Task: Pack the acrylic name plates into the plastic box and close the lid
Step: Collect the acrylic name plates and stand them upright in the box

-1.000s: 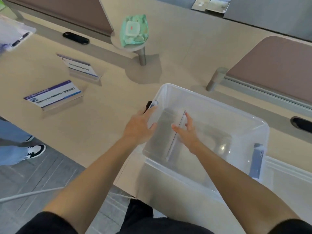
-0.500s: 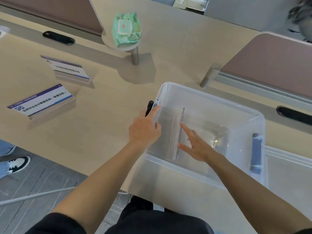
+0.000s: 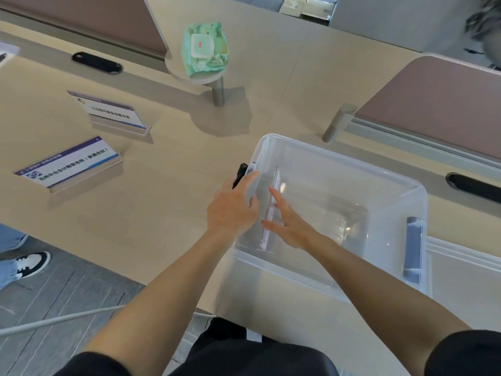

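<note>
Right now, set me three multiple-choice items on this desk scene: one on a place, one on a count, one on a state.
1. Where does the pack of wipes lie?
A. in the box
B. on the small round stand
C. on the floor

2. How many name plates stand on the desk outside the box?
A. two
B. four
C. none

3. What is the state of the box?
A. lid shut
B. tipped on its side
C. open, with one plate inside

Answers:
1. B, the green pack rests on the round stand above the desk.
2. A, a near plate and a far plate stand at the left.
3. C, no lid covers it, and the right hand steadies an upright plate inside while the left hand holds the wall.
</note>
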A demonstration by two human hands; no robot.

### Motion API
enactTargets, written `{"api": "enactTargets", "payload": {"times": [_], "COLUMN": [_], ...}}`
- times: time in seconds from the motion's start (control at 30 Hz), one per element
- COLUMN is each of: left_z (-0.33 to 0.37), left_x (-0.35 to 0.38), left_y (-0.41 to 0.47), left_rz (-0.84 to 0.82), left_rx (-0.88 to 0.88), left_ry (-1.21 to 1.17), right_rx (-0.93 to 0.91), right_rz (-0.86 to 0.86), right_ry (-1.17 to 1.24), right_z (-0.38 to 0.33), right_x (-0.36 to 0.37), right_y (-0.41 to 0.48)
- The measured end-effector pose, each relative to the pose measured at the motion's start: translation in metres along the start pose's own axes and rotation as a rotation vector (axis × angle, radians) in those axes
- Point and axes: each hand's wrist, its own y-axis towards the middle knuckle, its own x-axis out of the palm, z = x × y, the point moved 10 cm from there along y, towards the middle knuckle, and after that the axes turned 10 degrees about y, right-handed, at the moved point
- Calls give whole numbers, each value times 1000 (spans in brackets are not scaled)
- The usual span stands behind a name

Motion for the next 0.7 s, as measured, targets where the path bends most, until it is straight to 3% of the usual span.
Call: {"api": "enactTargets", "payload": {"times": [0.33,0.7], "left_z": [-3,-5], "left_x": [-2,-3], "left_y": [0,0], "left_rz": [-49,-75], "left_rx": [-17,-52], "left_ry": [-179,-304], "right_rx": [26,-14], "right_rz": [-12,-23], "right_ry": [207,214], "right_z": [5,-5], "right_x": [6,13], "right_y": [3,12]}}
